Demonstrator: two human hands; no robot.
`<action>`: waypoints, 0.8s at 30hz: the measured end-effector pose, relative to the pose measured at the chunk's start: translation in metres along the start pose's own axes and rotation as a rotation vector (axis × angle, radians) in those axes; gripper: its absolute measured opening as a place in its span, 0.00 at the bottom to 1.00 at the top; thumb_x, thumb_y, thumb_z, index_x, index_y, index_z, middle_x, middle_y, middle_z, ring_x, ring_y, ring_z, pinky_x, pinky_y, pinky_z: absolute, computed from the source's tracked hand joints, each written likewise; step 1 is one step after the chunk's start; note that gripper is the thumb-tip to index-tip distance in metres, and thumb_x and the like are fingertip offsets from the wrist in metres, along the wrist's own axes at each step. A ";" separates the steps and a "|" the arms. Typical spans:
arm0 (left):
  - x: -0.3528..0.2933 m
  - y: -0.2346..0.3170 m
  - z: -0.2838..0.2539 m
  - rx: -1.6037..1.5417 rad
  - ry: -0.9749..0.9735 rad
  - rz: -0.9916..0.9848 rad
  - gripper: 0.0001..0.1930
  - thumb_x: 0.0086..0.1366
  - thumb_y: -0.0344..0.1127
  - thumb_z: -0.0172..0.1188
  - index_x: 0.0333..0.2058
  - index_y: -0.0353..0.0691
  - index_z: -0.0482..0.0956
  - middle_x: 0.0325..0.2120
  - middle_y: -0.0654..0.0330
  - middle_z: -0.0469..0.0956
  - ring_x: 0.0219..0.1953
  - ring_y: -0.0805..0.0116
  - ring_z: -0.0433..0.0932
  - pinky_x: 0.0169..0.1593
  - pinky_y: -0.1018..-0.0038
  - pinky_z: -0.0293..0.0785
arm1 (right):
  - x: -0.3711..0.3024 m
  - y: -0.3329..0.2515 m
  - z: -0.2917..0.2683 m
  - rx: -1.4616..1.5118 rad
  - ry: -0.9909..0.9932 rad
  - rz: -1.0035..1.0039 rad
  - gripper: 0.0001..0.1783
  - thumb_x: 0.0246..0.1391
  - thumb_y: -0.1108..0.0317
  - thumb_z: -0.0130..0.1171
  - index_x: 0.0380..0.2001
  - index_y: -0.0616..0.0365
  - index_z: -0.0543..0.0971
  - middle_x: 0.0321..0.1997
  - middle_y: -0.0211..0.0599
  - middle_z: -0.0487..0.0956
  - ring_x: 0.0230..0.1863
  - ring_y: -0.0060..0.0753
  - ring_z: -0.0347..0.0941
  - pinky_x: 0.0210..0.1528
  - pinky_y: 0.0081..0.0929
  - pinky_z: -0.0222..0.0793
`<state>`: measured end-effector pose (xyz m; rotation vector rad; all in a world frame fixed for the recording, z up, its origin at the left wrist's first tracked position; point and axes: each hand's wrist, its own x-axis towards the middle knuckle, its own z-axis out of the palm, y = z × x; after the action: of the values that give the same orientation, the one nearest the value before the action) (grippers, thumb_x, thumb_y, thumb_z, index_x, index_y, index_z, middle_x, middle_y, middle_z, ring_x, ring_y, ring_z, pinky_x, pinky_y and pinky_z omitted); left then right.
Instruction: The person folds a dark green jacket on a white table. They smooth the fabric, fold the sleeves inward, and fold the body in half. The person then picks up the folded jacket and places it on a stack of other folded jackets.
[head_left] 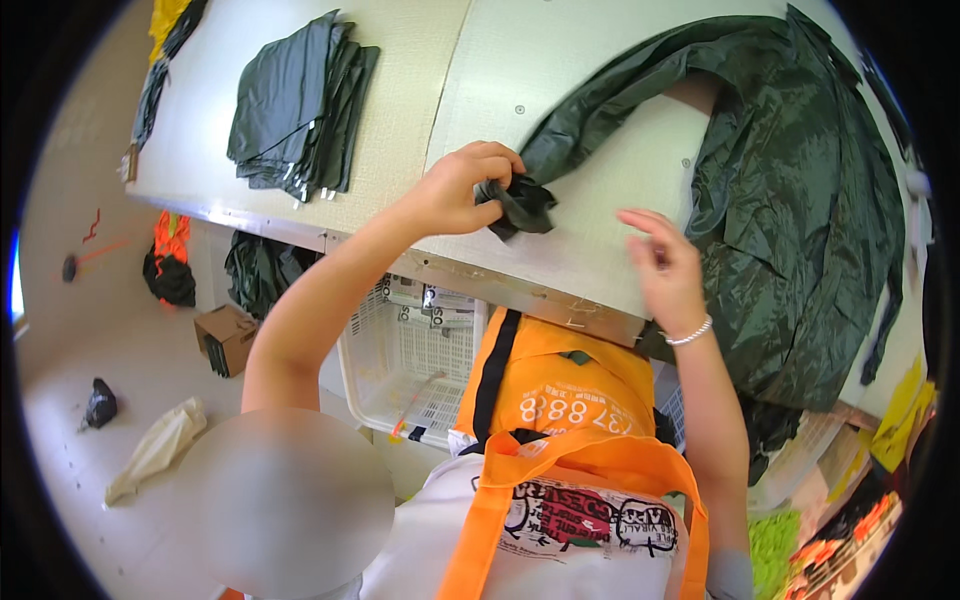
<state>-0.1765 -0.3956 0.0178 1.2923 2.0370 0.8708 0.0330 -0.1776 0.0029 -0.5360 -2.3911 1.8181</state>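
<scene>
- a workroom with a grey floor, seen from above; a long, pale, flat-topped bench [480, 100] crosses the upper part of the view, its near edge just in front of the person.
- toward the bench's left end, set back from the near edge: a neat stack of dark green, shiny folded pieces [290, 105], lying flat with nobody touching it. these look finished.
- over the bench's right part: a dark green, crinkled, shiny garment [800, 210], spread out loosely and reaching the near edge at the right. it is not folded.
- one long, dark green, tube-like sleeve [620, 85] curves leftward from the garment, ending in a dark, bunched tip near the middle of the near edge.
- the person's left hand [472, 190] is closed on that tip, thumb and fingers pinching it just above the bench.
- the person's right hand [665, 260], wearing a pale beaded bracelet [690, 332], is blurred; its fingers are apart and it appears to hold nothing, between the sleeve's tip and the garment's body.
- judging by this, handling of this garment seems early: one sleeve end is gripped, while the body lies open, with straightening and folding apparently left.
- below the near edge: a white, slatted plastic basket [362, 372] holding printed packaging.
</scene>
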 end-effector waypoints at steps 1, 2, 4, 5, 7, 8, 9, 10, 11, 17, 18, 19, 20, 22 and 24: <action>-0.004 0.011 0.000 -0.176 0.066 0.046 0.09 0.43 0.22 0.56 0.25 0.34 0.66 0.41 0.53 0.77 0.43 0.59 0.73 0.48 0.71 0.68 | 0.003 -0.029 0.019 0.097 -0.026 -0.078 0.18 0.49 0.81 0.58 0.45 0.55 0.79 0.51 0.28 0.77 0.23 0.11 0.59 0.25 0.11 0.58; -0.006 0.018 0.004 -0.369 0.059 0.033 0.09 0.44 0.21 0.56 0.25 0.35 0.66 0.41 0.53 0.77 0.42 0.64 0.73 0.50 0.72 0.67 | 0.005 -0.050 0.029 0.133 -0.031 -0.106 0.19 0.47 0.81 0.60 0.44 0.55 0.79 0.50 0.27 0.76 0.23 0.11 0.59 0.25 0.10 0.56; -0.010 0.028 0.010 -0.546 0.046 0.102 0.09 0.44 0.22 0.56 0.25 0.36 0.66 0.40 0.54 0.75 0.43 0.67 0.72 0.51 0.72 0.66 | 0.010 -0.059 0.029 0.116 -0.103 -0.142 0.15 0.47 0.81 0.60 0.40 0.57 0.78 0.47 0.27 0.76 0.23 0.11 0.58 0.25 0.10 0.55; -0.011 0.033 0.015 -0.635 0.076 0.099 0.08 0.44 0.21 0.55 0.24 0.37 0.66 0.39 0.55 0.74 0.43 0.68 0.71 0.52 0.72 0.64 | 0.010 -0.063 0.027 0.136 -0.103 -0.140 0.12 0.48 0.81 0.59 0.38 0.58 0.77 0.44 0.26 0.76 0.23 0.11 0.58 0.25 0.10 0.55; -0.009 0.044 0.018 -0.732 0.106 0.083 0.09 0.44 0.21 0.54 0.25 0.37 0.67 0.40 0.54 0.74 0.42 0.68 0.70 0.52 0.72 0.63 | 0.007 -0.068 0.016 0.174 -0.110 -0.137 0.06 0.51 0.79 0.58 0.33 0.60 0.75 0.38 0.24 0.75 0.23 0.10 0.57 0.26 0.10 0.54; -0.008 0.052 0.019 -0.776 0.122 0.071 0.09 0.43 0.21 0.54 0.26 0.37 0.68 0.40 0.54 0.73 0.42 0.68 0.70 0.52 0.72 0.62 | 0.002 -0.070 0.011 0.235 -0.104 -0.050 0.03 0.52 0.78 0.57 0.31 0.60 0.74 0.34 0.23 0.74 0.23 0.09 0.57 0.26 0.11 0.54; -0.006 0.062 0.019 -0.718 0.133 0.137 0.09 0.43 0.21 0.53 0.27 0.35 0.72 0.35 0.56 0.74 0.39 0.67 0.70 0.51 0.73 0.61 | -0.004 -0.071 0.005 0.297 -0.097 0.038 0.02 0.54 0.77 0.56 0.30 0.60 0.74 0.31 0.21 0.72 0.23 0.09 0.56 0.26 0.11 0.54; -0.006 0.072 0.017 -0.646 0.120 0.191 0.09 0.44 0.22 0.53 0.28 0.34 0.74 0.33 0.57 0.74 0.38 0.67 0.70 0.50 0.73 0.61 | -0.009 -0.073 -0.001 0.359 -0.089 0.125 0.03 0.55 0.76 0.55 0.28 0.60 0.73 0.28 0.19 0.71 0.23 0.08 0.56 0.26 0.11 0.53; -0.005 0.082 0.011 -0.566 0.097 0.248 0.09 0.45 0.23 0.54 0.28 0.33 0.75 0.31 0.58 0.74 0.37 0.67 0.70 0.49 0.73 0.61 | -0.013 -0.076 -0.004 0.380 -0.023 0.183 0.05 0.58 0.73 0.54 0.28 0.60 0.73 0.23 0.16 0.66 0.25 0.07 0.56 0.27 0.11 0.53; -0.005 0.102 0.024 -0.881 0.071 0.049 0.08 0.59 0.32 0.60 0.32 0.31 0.80 0.22 0.62 0.75 0.32 0.73 0.69 0.39 0.74 0.65 | -0.027 -0.089 -0.010 0.166 0.242 0.066 0.13 0.55 0.69 0.60 0.40 0.61 0.69 0.35 0.26 0.69 0.30 0.14 0.60 0.33 0.15 0.60; -0.004 0.103 0.027 -0.897 0.076 0.027 0.08 0.59 0.32 0.60 0.32 0.31 0.80 0.23 0.62 0.75 0.33 0.73 0.69 0.39 0.75 0.65 | -0.030 -0.093 -0.007 0.059 0.346 -0.003 0.17 0.54 0.68 0.61 0.43 0.61 0.67 0.39 0.29 0.69 0.32 0.16 0.61 0.34 0.16 0.62; -0.005 0.108 0.028 -0.914 0.084 0.005 0.09 0.60 0.32 0.59 0.32 0.31 0.80 0.24 0.62 0.75 0.33 0.74 0.69 0.39 0.75 0.66 | -0.039 -0.087 -0.013 -0.050 0.328 -0.073 0.26 0.51 0.68 0.64 0.49 0.60 0.62 0.47 0.38 0.65 0.37 0.24 0.65 0.41 0.20 0.66; -0.005 0.112 0.028 -0.931 0.091 -0.018 0.09 0.60 0.32 0.59 0.32 0.30 0.80 0.25 0.63 0.75 0.34 0.75 0.69 0.39 0.75 0.66 | -0.045 -0.090 -0.018 -0.166 0.304 -0.140 0.26 0.51 0.69 0.63 0.49 0.60 0.62 0.46 0.39 0.66 0.36 0.26 0.67 0.41 0.21 0.67; -0.004 0.117 0.027 -0.944 0.083 -0.033 0.11 0.62 0.32 0.56 0.34 0.28 0.80 0.28 0.62 0.74 0.35 0.74 0.70 0.42 0.76 0.65 | -0.052 -0.106 -0.028 -0.398 0.251 -0.273 0.25 0.50 0.71 0.63 0.49 0.60 0.63 0.45 0.41 0.66 0.36 0.30 0.69 0.40 0.22 0.68; -0.003 0.120 0.025 -0.947 0.076 -0.043 0.12 0.63 0.32 0.55 0.35 0.27 0.80 0.30 0.61 0.75 0.36 0.74 0.71 0.44 0.77 0.65 | -0.052 -0.118 -0.029 -0.463 0.227 -0.357 0.21 0.49 0.73 0.64 0.45 0.60 0.68 0.45 0.43 0.67 0.34 0.36 0.72 0.35 0.25 0.72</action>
<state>-0.0905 -0.3536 0.0951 0.6722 1.3560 1.6019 0.0638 -0.1955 0.1301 -0.2979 -2.5400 1.0101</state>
